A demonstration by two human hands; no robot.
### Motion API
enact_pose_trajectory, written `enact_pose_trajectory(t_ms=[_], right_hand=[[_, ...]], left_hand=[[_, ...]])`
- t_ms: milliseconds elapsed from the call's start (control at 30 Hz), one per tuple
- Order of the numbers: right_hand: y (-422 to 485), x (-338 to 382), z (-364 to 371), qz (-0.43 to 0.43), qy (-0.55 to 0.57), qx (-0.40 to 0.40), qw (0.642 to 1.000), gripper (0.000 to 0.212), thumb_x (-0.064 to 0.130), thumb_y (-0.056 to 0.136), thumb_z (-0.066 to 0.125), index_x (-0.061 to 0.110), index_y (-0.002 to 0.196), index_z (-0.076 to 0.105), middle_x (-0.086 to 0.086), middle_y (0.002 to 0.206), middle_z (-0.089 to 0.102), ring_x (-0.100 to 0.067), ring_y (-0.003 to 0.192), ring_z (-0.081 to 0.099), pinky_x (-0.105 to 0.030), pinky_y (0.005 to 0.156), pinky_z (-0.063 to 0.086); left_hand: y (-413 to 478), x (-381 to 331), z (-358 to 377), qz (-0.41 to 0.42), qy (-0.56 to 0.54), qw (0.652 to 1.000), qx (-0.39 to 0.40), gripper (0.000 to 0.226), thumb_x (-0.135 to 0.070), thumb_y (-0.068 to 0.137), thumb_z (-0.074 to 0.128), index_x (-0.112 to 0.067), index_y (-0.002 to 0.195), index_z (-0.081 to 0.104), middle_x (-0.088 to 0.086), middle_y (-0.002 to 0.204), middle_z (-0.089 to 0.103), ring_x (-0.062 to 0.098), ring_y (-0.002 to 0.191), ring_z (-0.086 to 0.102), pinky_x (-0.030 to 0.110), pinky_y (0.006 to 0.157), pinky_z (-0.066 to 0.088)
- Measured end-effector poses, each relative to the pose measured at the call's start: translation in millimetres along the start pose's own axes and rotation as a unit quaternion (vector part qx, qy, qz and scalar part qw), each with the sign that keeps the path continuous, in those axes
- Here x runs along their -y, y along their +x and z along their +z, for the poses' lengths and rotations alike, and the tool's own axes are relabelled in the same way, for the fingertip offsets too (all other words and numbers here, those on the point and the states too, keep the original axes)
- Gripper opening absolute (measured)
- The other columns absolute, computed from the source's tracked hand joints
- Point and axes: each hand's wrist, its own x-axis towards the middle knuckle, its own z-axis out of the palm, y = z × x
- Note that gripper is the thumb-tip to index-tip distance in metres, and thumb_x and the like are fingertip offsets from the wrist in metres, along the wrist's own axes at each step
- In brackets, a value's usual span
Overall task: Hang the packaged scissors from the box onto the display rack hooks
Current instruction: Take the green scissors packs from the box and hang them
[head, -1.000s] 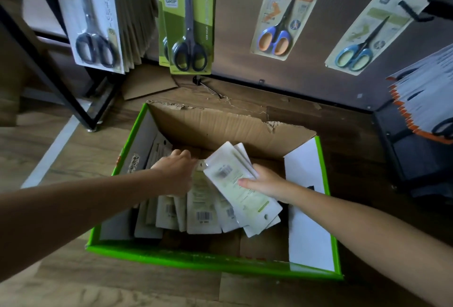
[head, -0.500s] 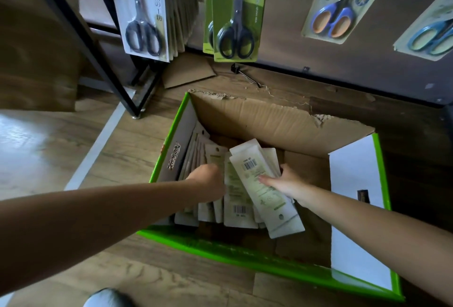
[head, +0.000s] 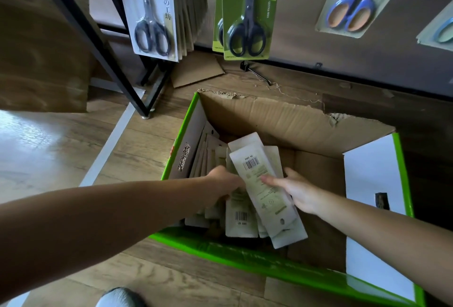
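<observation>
My right hand [head: 296, 194] pinches a stack of packaged scissors [head: 263, 191] inside the box [head: 269, 261], thumb on top; my left hand [head: 224, 183] sits among the rest, its grip hidden. I judge the cards light, stiff, slippery: hold mid-card, hang-hole free

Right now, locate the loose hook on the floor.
Head view, upper centre: the loose hook lies just beyond the torn far wall of the box, below the hanging green GRIP pack, right of a cardboard scrap.

Wood floor [head: 73, 150], cardboard scrap [head: 196, 71] (flat) — grey shoe toe [head: 117, 298]
</observation>
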Motion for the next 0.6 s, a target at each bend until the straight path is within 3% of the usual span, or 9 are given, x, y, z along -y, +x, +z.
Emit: enact_pose_trajectory(t_ms=[100,167,300,400,467,533,600], right_hand=[[-0.7,5.8,-2.0,-0.013,0.063,0.01,0.998,0.091,0.023,0.056,0.086,0.015,0.133,0.038,-0.012,0.119,0.068,-0.028,0.105,0.068,-0.049,0.089,0.054],[-1.5,7.6,-1.4,-0.014,0.082,0.023,0.996,0.09,0.023,0.061,0.084,0.013,0.136,0.035,-0.012,0.119,0.068,-0.027,0.107,0.067,-0.046,0.087,0.054],[-8.6,6.6,4.6,-0.022,0.096,0.015,0.995,0.086,0.028,0.066,0.079,0.014,0.14,0.037,-0.009,0.12,0.068,-0.023,0.109,0.065,-0.038,0.082,0.053],[-19.5,14.4,2.8,-0.033,0.045,-0.002,0.998,0.09,0.037,0.064,0.08,0.016,0.138,0.035,-0.006,0.121,0.066,-0.02,0.11,0.062,-0.04,0.092,0.05],[-25.1,21.1,-2.1,-0.031,-0.002,-0.014,0.999,0.076,0.037,0.068,0.082,0.015,0.128,0.042,-0.006,0.117,0.066,-0.021,0.108,0.063,-0.045,0.097,0.05],[-27.3,22.6,-7.1,-0.035,-0.022,-0.046,0.998,0.052,0.027,0.075,0.083,0.015,0.112,0.048,-0.007,0.11,0.067,-0.022,0.099,0.067,-0.045,0.091,0.054],[-25.1,16.6,-13.0,-0.029,-0.032,-0.086,0.995,0.052,0.024,0.074,0.085,0.013,0.11,0.048,-0.009,0.11,0.067,-0.025,0.096,0.069,-0.047,0.088,0.056]], left_hand=[[0.5,-0.1,4.9,0.014,-0.057,0.998,0.013,0.02,-0.017,0.082,0.073,-0.014,0.101,0.066,0.005,0.101,0.07,0.02,0.09,0.067,0.035,0.082,0.057],[-1.6,-5.7,6.1,0.032,-0.108,0.993,0.019,0.031,-0.019,0.079,0.077,-0.014,0.108,0.067,0.004,0.104,0.072,0.02,0.091,0.069,0.038,0.087,0.056],[-5.4,-15.4,7.2,0.048,-0.179,0.983,0.001,0.047,-0.018,0.07,0.085,-0.014,0.109,0.06,0.007,0.101,0.072,0.026,0.09,0.071,0.047,0.083,0.057],[-9.6,-16.3,4.1,0.072,-0.165,0.984,0.003,0.049,-0.017,0.069,0.086,-0.016,0.109,0.058,0.006,0.101,0.072,0.025,0.089,0.071,0.046,0.078,0.058],[-9.5,-10.1,4.1,0.087,-0.151,0.985,0.008,0.051,-0.021,0.07,0.086,-0.014,0.112,0.058,0.006,0.103,0.073,0.024,0.089,0.072,0.046,0.079,0.058],[-5.8,-1.0,6.5,0.091,-0.135,0.986,-0.019,0.048,-0.024,0.075,0.082,-0.01,0.113,0.057,0.007,0.102,0.071,0.024,0.088,0.071,0.045,0.079,0.059],[-1.5,5.3,9.1,0.092,-0.128,0.987,-0.044,0.035,-0.013,0.086,0.072,-0.003,0.115,0.056,0.01,0.098,0.068,0.022,0.081,0.07,0.036,0.069,0.06]])
